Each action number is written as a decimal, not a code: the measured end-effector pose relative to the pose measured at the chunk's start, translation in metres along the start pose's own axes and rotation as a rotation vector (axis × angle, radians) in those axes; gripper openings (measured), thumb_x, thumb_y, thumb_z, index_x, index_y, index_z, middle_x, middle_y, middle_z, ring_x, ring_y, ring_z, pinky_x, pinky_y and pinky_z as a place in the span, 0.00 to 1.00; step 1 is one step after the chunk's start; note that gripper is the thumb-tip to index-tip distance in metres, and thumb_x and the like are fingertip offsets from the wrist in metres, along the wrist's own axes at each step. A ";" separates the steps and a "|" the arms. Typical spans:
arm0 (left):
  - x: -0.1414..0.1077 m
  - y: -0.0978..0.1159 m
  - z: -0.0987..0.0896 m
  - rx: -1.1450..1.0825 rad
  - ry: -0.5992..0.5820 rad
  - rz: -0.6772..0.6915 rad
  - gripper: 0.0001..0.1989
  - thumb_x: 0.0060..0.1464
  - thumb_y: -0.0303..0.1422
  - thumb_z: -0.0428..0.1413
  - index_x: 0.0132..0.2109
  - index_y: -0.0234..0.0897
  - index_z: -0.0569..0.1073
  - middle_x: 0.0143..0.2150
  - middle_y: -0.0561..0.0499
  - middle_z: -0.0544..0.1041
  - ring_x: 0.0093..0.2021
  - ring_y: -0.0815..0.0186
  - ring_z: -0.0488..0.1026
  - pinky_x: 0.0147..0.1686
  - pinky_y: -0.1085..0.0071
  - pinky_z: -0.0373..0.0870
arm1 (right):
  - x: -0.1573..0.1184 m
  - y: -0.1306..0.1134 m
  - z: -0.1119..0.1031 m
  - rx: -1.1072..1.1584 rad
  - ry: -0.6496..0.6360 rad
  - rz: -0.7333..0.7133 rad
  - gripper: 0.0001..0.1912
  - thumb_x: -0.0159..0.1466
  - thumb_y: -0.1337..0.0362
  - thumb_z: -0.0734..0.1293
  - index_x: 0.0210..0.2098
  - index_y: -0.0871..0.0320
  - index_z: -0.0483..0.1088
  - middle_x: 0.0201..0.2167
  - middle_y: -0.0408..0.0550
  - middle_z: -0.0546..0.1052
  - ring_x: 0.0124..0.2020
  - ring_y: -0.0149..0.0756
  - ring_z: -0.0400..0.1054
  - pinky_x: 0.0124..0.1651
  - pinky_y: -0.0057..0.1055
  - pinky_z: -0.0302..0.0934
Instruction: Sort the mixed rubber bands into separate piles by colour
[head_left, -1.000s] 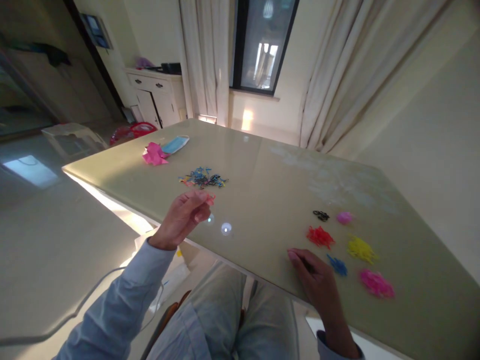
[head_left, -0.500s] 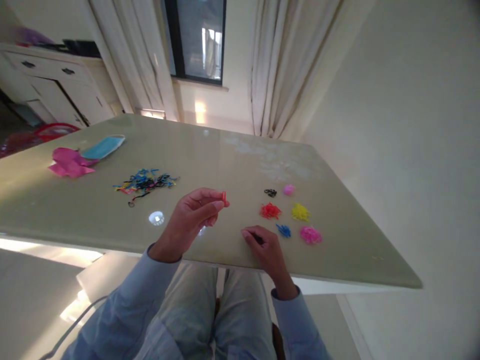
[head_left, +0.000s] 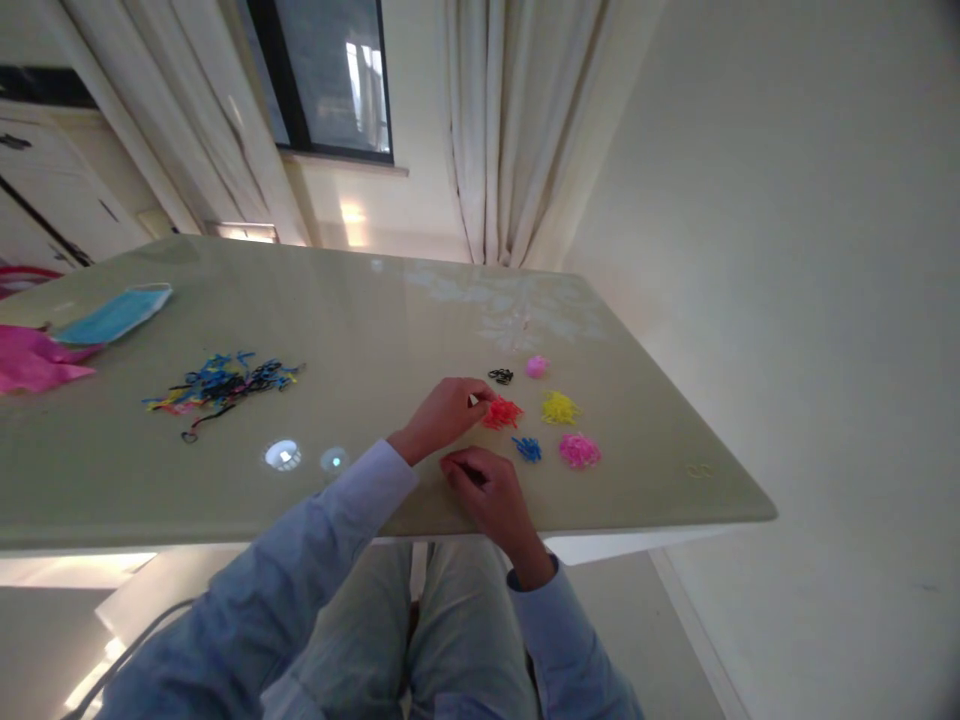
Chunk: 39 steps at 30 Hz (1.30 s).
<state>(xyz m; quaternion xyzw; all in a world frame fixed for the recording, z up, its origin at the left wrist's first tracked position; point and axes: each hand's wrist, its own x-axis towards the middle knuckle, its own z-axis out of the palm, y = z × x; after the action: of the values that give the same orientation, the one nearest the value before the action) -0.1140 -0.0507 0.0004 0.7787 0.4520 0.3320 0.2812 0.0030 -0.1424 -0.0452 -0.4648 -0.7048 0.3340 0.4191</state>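
Blue and black strands are dominating the mixed heap [head_left: 232,383], where tangling could drag several out together. The left hand [head_left: 448,412] is hovering at the red pile [head_left: 504,413], fingertips nearly together; whether they are gripping anything, I cannot tell. The right hand [head_left: 491,490] is resting loosely curled, its contents hidden. The blue pile [head_left: 527,449] is lying near the red, so a careless brush could mix them.
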 end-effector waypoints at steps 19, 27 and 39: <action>-0.067 -0.038 -0.036 0.100 0.214 -0.147 0.10 0.56 0.34 0.55 0.39 0.37 0.80 0.36 0.46 0.81 0.31 0.64 0.74 0.37 0.67 0.70 | -0.001 -0.001 -0.005 0.036 0.018 -0.012 0.11 0.66 0.60 0.65 0.34 0.57 0.78 0.31 0.47 0.80 0.31 0.34 0.71 0.34 0.28 0.63; -0.139 -0.081 -0.074 0.208 0.310 -0.139 0.11 0.58 0.35 0.52 0.38 0.39 0.78 0.40 0.44 0.79 0.39 0.59 0.75 0.42 0.65 0.70 | 0.000 -0.002 -0.005 -0.107 -0.039 -0.020 0.12 0.66 0.60 0.64 0.33 0.57 0.78 0.30 0.48 0.80 0.30 0.34 0.72 0.34 0.28 0.63; -0.142 -0.084 -0.079 0.034 0.361 -0.247 0.08 0.56 0.31 0.54 0.37 0.39 0.78 0.34 0.48 0.79 0.32 0.64 0.73 0.36 0.68 0.67 | 0.048 -0.041 0.022 -0.146 -0.243 0.032 0.13 0.64 0.58 0.64 0.36 0.58 0.79 0.28 0.45 0.80 0.27 0.33 0.71 0.30 0.27 0.61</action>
<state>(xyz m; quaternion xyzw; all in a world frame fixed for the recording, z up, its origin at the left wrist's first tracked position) -0.2705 -0.1297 -0.0496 0.6500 0.5925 0.4213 0.2212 -0.0428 -0.1131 -0.0053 -0.4616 -0.7651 0.3423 0.2904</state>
